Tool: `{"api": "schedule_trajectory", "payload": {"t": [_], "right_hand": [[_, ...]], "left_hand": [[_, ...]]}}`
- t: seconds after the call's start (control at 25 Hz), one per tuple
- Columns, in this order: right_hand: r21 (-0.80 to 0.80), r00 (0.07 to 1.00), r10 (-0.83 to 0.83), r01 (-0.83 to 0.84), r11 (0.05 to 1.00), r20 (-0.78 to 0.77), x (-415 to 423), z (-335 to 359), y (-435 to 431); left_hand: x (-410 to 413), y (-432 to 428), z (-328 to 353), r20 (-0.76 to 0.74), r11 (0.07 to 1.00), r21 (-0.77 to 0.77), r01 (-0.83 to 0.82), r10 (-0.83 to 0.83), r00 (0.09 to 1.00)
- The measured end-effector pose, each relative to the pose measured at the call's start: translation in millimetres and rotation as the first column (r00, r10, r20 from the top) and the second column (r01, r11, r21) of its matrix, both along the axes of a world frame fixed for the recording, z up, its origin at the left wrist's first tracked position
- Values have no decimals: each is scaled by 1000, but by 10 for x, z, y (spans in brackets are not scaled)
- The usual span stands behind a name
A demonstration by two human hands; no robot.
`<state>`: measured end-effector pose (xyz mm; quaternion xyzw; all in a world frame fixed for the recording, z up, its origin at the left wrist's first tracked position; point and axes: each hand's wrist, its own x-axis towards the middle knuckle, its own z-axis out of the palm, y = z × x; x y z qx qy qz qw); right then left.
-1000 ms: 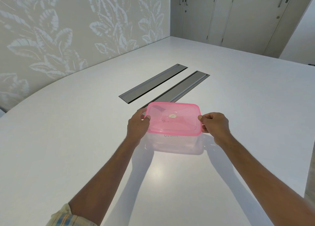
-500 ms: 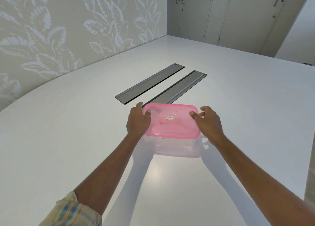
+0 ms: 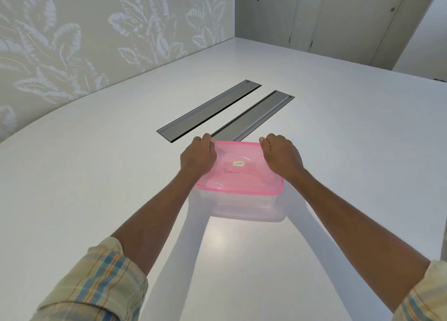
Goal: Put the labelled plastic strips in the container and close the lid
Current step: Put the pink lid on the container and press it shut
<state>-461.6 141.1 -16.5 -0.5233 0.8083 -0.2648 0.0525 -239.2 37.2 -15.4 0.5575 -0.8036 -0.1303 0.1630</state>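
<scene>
We are gripping the pink lid [image 3: 242, 175] with both hands. Our left hand [image 3: 198, 157] is curling its fingers over the far left corner, and our right hand [image 3: 280, 157] is curling over the far right corner. The lid is sitting on the clear container [image 3: 244, 207], which is standing on the white worktop [image 3: 96, 175], just in front of two grey slots [image 3: 208, 110]. We cannot tell what is lying inside.

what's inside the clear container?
The pink lid covers it, left hand and right hand gripping its far corners. Through the hazy container wall nothing distinct shows; strips, if inside, cannot be made out.
</scene>
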Motion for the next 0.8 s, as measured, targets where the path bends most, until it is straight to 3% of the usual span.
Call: {"api": "schedule_trajectory", "payload": {"t": [0.44,0.68,0.8], "right_hand": [[119,996,-94,94,988,-11,-101,-49,-251],[199,980,-133,161,967,-146,-98,-25,-278],[247,981,-137,168,954,-137,-116,19,-368]], "left_hand": [[-6,-158,-137,-39,1000,25,-10,11,999],[-19,-157,-147,-41,999,32,-35,36,999],[-27,-143,-143,-30,999,18,-27,28,999]]}}
